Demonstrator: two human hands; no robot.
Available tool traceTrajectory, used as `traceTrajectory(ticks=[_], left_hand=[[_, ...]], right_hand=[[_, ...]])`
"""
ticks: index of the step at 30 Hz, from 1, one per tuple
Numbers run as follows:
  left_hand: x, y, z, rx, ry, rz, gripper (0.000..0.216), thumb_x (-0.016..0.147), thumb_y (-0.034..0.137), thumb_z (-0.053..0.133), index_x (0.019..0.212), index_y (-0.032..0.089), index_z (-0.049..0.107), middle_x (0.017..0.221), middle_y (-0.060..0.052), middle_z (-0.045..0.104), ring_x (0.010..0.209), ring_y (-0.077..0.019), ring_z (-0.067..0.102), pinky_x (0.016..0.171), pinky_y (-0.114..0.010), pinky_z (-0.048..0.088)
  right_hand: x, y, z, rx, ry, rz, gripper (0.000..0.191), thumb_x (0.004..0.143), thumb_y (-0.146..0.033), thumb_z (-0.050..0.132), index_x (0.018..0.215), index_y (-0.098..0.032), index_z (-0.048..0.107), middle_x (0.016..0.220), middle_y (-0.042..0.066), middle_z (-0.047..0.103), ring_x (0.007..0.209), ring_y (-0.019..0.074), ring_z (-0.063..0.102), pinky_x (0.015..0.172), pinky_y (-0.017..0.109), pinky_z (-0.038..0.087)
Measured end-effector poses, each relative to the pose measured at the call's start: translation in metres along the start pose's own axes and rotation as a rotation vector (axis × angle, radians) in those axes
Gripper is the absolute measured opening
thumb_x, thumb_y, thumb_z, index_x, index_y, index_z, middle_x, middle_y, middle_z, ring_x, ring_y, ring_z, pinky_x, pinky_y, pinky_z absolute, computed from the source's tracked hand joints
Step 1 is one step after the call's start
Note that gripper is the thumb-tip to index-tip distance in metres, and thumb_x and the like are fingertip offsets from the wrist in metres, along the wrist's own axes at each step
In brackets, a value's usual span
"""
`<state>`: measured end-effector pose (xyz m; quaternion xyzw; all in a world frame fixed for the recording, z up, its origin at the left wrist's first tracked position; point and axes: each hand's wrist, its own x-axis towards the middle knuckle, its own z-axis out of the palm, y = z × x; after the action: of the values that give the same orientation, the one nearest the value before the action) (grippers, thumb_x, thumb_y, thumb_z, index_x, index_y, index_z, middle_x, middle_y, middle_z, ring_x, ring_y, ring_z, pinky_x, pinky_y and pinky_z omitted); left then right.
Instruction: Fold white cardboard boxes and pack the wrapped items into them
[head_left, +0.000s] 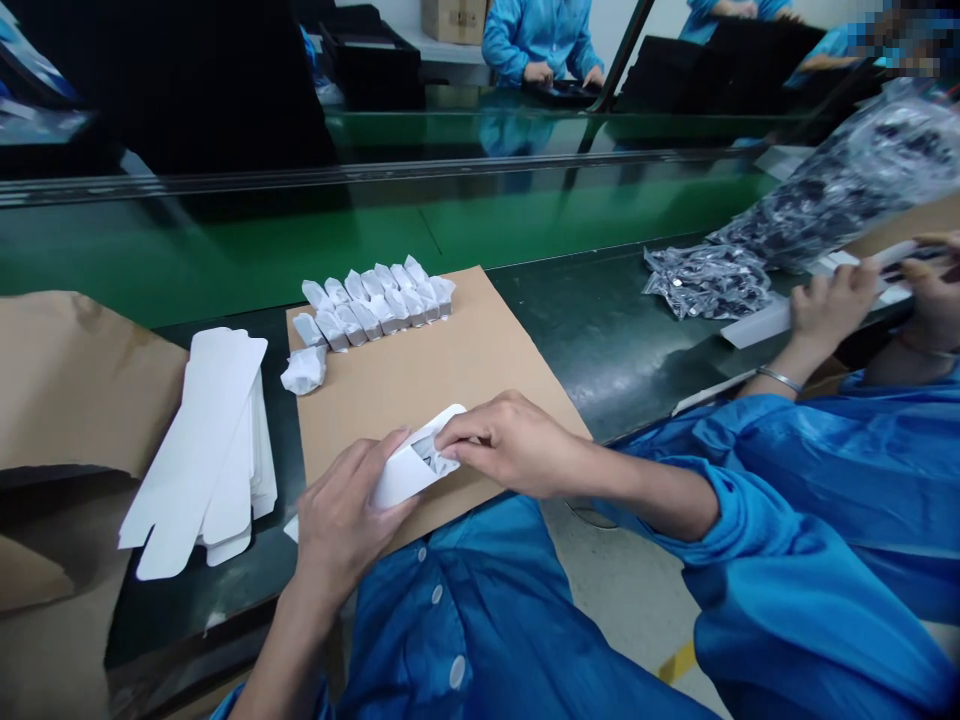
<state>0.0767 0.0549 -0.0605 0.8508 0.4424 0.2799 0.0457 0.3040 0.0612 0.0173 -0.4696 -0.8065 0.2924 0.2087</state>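
My left hand (352,510) grips a small white cardboard box (401,478) from its left side, thumb on top. The box is tilted, and its open end faces right with a flap raised. At that opening, my right hand (517,440) has thumb and fingertips pinched on a white-wrapped piece (433,458) that lies partly inside. Its far end is hidden by the box. Both hands are over the near part of a brown cardboard sheet (420,375). Beyond them stand several white-wrapped pieces (367,318) in rows, and one separate wrapped piece (304,370) lies nearer.
Flat white box blanks (217,440) are stacked at left, beside a brown carton (82,380). A green conveyor (360,225) runs behind. To the right are clear plastic bags (709,280) and a co-worker's hands (836,300) holding white card. Other people work across the line.
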Motion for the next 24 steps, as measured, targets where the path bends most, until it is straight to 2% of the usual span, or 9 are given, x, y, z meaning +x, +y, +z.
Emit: traceTrajectory(ticks=[2, 6, 11, 14, 17, 20, 22, 24], left_hand=[[0.002, 0.000, -0.002, -0.098, -0.088, -0.039, 0.048, 0.086, 0.043, 0.064, 0.131, 0.027, 0.053, 0.107, -0.002, 0.072, 0.092, -0.0190, 0.070, 0.074, -0.026, 0.052], [0.010, 0.001, -0.011, -0.240, -0.277, -0.150, 0.056, 0.080, 0.050, 0.068, 0.130, 0.025, 0.057, 0.112, -0.002, 0.074, 0.093, -0.0216, 0.071, 0.073, -0.027, 0.055], [0.016, 0.003, -0.023, -0.330, -0.410, -0.201, 0.058, 0.080, 0.052, 0.066, 0.132, 0.026, 0.058, 0.110, 0.000, 0.075, 0.087, -0.0206, 0.072, 0.068, -0.025, 0.056], [0.015, 0.003, -0.025, -0.328, -0.442, -0.209, 0.058, 0.082, 0.054, 0.064, 0.133, 0.027, 0.057, 0.114, -0.001, 0.074, 0.093, -0.0215, 0.071, 0.073, -0.026, 0.056], [0.012, 0.002, -0.022, -0.249, -0.348, -0.215, 0.060, 0.084, 0.056, 0.061, 0.135, 0.025, 0.054, 0.119, -0.003, 0.072, 0.101, -0.0234, 0.070, 0.079, -0.029, 0.056], [0.008, 0.003, -0.016, -0.134, -0.180, -0.143, 0.058, 0.085, 0.055, 0.060, 0.133, 0.022, 0.054, 0.119, -0.006, 0.072, 0.101, -0.0239, 0.071, 0.079, -0.030, 0.056], [0.005, 0.006, -0.013, -0.042, -0.055, -0.078, 0.057, 0.088, 0.054, 0.059, 0.132, 0.019, 0.053, 0.116, -0.008, 0.072, 0.097, -0.0234, 0.072, 0.076, -0.029, 0.055], [0.002, 0.008, -0.011, 0.056, 0.045, -0.014, 0.055, 0.089, 0.052, 0.059, 0.132, 0.018, 0.052, 0.109, -0.009, 0.074, 0.091, -0.0220, 0.072, 0.072, -0.027, 0.053]], right_hand=[[0.001, -0.001, -0.004, -0.037, -0.059, -0.004, 0.018, 0.088, -0.009, 0.059, 0.089, -0.020, 0.074, 0.079, -0.002, 0.074, 0.063, 0.0095, 0.060, 0.061, 0.022, 0.036], [0.002, -0.001, -0.013, -0.119, -0.062, 0.000, 0.015, 0.091, -0.014, 0.058, 0.090, -0.018, 0.072, 0.082, 0.001, 0.075, 0.070, 0.0124, 0.064, 0.064, 0.023, 0.038], [0.005, 0.000, -0.013, -0.189, -0.084, -0.043, 0.015, 0.094, -0.017, 0.056, 0.091, -0.015, 0.071, 0.087, 0.005, 0.075, 0.077, 0.0158, 0.066, 0.066, 0.025, 0.040], [0.003, 0.002, -0.015, -0.101, -0.114, -0.056, 0.016, 0.092, -0.012, 0.057, 0.089, -0.015, 0.073, 0.090, 0.005, 0.075, 0.081, 0.0158, 0.067, 0.071, 0.026, 0.043], [-0.004, 0.000, -0.020, 0.143, -0.023, 0.040, 0.021, 0.093, -0.014, 0.055, 0.104, -0.017, 0.073, 0.088, 0.002, 0.073, 0.076, 0.0120, 0.064, 0.068, 0.023, 0.044], [-0.016, -0.005, -0.021, 0.351, -0.063, 0.183, 0.033, 0.096, -0.022, 0.051, 0.126, -0.020, 0.065, 0.063, -0.005, 0.059, 0.052, 0.0081, 0.051, 0.050, 0.020, 0.037], [-0.021, -0.007, -0.016, 0.382, -0.134, 0.163, 0.039, 0.095, -0.021, 0.051, 0.134, -0.022, 0.059, 0.059, -0.007, 0.053, 0.047, 0.0071, 0.044, 0.047, 0.019, 0.034], [-0.023, -0.006, -0.011, 0.337, -0.156, 0.066, 0.042, 0.092, -0.018, 0.055, 0.134, -0.021, 0.059, 0.076, -0.003, 0.064, 0.050, 0.0065, 0.043, 0.051, 0.020, 0.036]])
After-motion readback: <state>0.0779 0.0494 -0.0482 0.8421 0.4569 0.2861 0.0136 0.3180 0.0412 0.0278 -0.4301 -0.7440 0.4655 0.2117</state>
